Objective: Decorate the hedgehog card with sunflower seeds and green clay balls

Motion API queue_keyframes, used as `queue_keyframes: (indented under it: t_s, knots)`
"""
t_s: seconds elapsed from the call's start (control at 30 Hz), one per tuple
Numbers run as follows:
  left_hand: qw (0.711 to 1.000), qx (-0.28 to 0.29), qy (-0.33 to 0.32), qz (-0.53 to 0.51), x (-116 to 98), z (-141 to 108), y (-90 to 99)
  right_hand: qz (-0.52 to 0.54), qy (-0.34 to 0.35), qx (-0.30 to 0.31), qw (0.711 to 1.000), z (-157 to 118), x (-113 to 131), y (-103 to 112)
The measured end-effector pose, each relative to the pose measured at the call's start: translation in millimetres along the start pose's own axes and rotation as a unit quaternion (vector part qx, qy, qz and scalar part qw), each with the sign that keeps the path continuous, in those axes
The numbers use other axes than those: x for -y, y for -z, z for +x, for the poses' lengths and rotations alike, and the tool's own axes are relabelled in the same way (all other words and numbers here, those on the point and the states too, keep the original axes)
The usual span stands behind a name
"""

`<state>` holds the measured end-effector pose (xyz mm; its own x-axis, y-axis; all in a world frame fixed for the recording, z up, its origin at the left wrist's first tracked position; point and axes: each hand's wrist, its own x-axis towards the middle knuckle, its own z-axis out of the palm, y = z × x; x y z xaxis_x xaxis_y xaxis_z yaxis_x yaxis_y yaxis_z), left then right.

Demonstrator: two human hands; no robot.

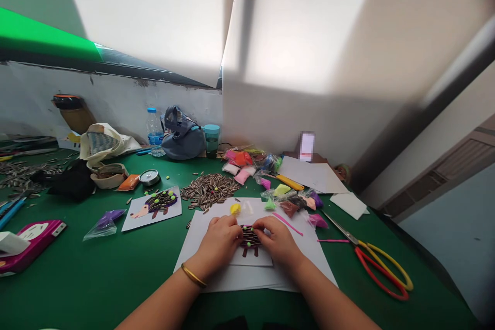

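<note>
The left hand [218,241] and right hand [277,240] sit close together on a small clay hedgehog [249,240], which lies on a card [255,260] atop white paper [232,279] at the near middle of the green table [96,289]. Both grips are narrow, with the fingers curled down onto the hedgehog's dark strips and green dots from either side; whether they pinch something small or only press, I cannot tell. A gold bangle [193,275] circles the left wrist. A yellow clay ball [235,209] lies just far of the left hand, and a pink clay strip [288,224] lies just right of the right hand. Farther off, a pile of sunflower seeds [209,191] sits beyond the paper, a hedgehog picture [151,209] lies to the left, and red-and-yellow scissors [371,263] rest to the right
</note>
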<state>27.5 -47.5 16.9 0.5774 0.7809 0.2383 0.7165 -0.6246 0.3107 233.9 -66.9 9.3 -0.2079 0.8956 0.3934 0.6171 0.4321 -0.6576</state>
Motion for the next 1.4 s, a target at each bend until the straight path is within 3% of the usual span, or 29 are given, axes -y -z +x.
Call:
queue_keyframes:
  t_s: [0.33, 0.87, 1.4]
  knots:
    - [1.000, 0.007, 0.001, 0.027, -3.5, -1.9, 2.3, 0.010, 0.014, 0.018, 1.000, 1.2, -0.1, -0.3]
    - [0.999, 0.016, 0.012, 0.029, -2.8, -0.6, 1.9, -0.037, -0.026, 0.053, 0.998, 2.4, 1.7, -3.7]
    - [0.999, 0.012, 0.015, 0.029, -2.1, -0.2, 0.6, -0.047, -0.009, 0.063, 0.997, 4.4, -1.0, -9.4]
